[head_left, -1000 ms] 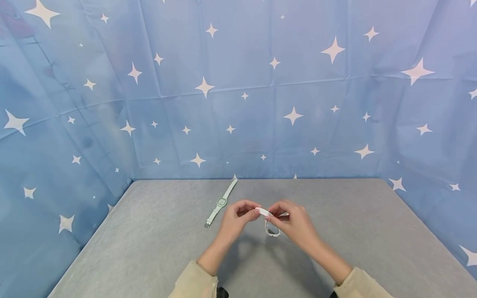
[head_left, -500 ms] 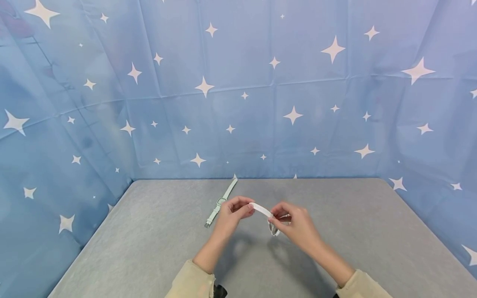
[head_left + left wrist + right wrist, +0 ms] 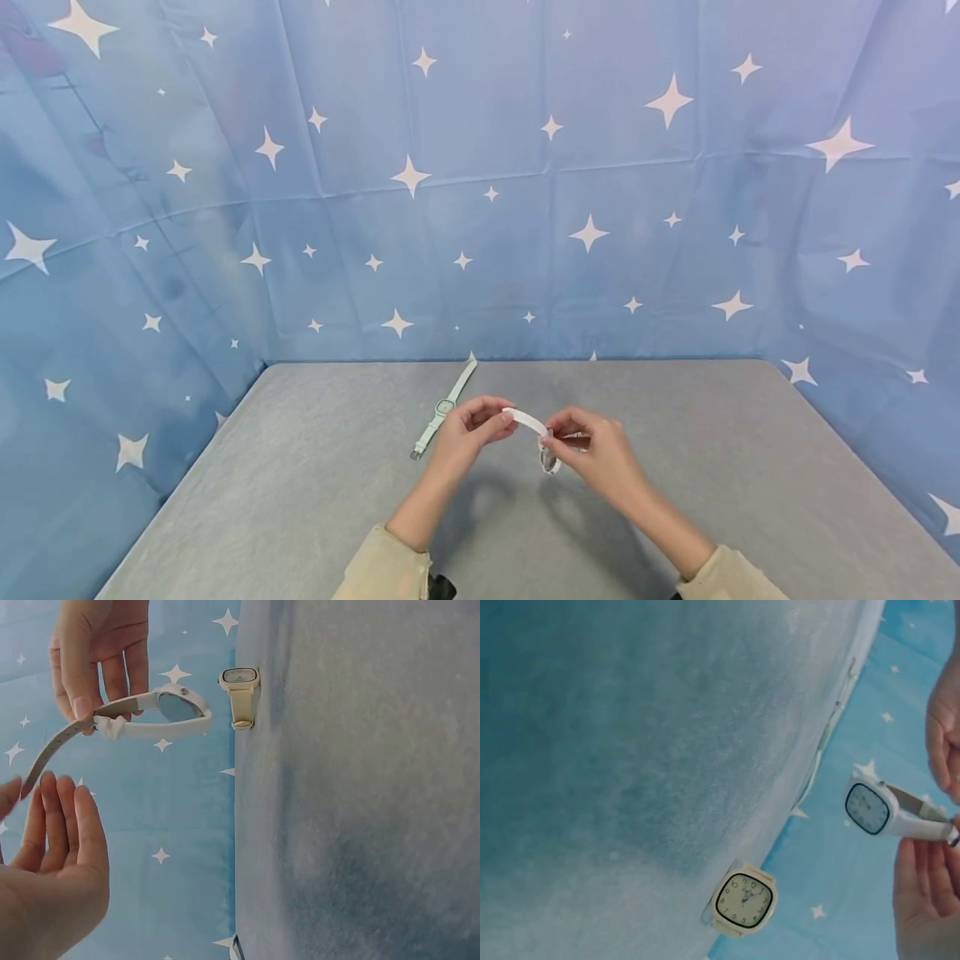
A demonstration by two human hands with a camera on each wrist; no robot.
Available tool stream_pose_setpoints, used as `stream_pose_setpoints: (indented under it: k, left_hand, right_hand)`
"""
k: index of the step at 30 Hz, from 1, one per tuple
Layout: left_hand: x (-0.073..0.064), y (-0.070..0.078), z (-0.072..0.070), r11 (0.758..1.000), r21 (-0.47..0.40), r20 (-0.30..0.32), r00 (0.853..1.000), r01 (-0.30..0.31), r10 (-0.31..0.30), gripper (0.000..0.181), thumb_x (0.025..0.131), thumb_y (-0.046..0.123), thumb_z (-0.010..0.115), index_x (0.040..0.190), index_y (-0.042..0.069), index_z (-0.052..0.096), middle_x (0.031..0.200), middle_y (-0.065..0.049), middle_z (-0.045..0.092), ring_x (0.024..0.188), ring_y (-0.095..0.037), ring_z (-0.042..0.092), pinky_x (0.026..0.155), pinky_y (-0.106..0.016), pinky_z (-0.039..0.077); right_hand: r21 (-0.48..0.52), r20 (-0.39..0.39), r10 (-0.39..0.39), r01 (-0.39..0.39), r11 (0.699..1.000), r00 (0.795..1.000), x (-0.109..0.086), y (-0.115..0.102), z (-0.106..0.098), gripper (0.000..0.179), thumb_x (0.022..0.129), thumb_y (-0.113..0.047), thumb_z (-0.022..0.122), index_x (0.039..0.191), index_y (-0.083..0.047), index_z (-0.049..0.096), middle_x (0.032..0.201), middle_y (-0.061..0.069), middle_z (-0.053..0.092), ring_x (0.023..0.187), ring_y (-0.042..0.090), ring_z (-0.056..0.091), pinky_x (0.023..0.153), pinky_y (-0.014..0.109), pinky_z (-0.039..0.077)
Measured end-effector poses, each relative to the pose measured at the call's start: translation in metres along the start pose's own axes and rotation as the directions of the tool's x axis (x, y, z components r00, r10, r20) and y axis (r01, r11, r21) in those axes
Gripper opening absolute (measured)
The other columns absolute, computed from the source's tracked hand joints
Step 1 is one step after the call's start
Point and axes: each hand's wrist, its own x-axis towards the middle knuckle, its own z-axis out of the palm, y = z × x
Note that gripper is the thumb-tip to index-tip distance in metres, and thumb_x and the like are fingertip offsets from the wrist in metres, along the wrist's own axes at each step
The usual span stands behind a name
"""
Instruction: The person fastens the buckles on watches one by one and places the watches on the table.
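Grey table (image 3: 315,500), star backdrop, both hands' fingers (image 3: 501,419) pinching white watch (image 3: 542,437), green watch (image 3: 444,408) nearby

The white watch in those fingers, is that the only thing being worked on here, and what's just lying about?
In hand:
- white watch, its strap end pinched by the left hand, its buckle side gripped by the right hand

Lying about:
- pale green watch, flat on the grey table, touched by neither hand
- starry blue backdrop
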Motion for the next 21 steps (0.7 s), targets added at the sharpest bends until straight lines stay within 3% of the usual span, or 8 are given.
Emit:
stream_pose_setpoints:
  k: [5,13,21]
  left_hand:
    - [0.000,-0.005,0.000,0.999,0.032,0.087,0.996,-0.011,0.009,0.027,0.094,0.006,0.065,0.116,-0.010,0.062,0.108,-0.020,0.071,0.091,-0.001,0.069,0.090,-0.027,0.058]
    - [-0.001,-0.012,0.003,0.994,0.107,0.131,0.990,0.037,-0.051,0.026,0.095,0.011,0.063,0.113,-0.007,0.065,0.118,-0.025,0.068,0.096,-0.001,0.065,0.092,-0.022,0.053]
    - [-0.001,-0.014,0.010,0.993,0.106,0.187,0.980,0.046,-0.066,0.030,0.099,0.016,0.061,0.116,-0.008,0.065,0.116,-0.024,0.068,0.095,-0.002,0.065,0.093,-0.031,0.057]
  right_hand:
    - [0.041,0.017,0.040,-0.041,0.998,0.999,0.000,0.000,-0.001,0.011,0.086,-0.007,0.077,0.095,-0.009,0.071,0.086,0.004,0.075,0.078,0.013,0.072,0.075,0.021,0.059]
    - [0.120,0.059,0.123,-0.130,0.984,0.991,0.001,0.001,-0.003,0.015,0.088,-0.013,0.075,0.101,-0.007,0.071,0.095,0.010,0.074,0.085,0.005,0.067,0.072,0.023,0.057]
    - [0.138,0.072,0.083,-0.092,0.986,0.994,0.002,0.005,-0.004,0.015,0.091,-0.015,0.072,0.104,-0.008,0.071,0.099,0.010,0.074,0.092,0.001,0.065,0.080,0.027,0.053]
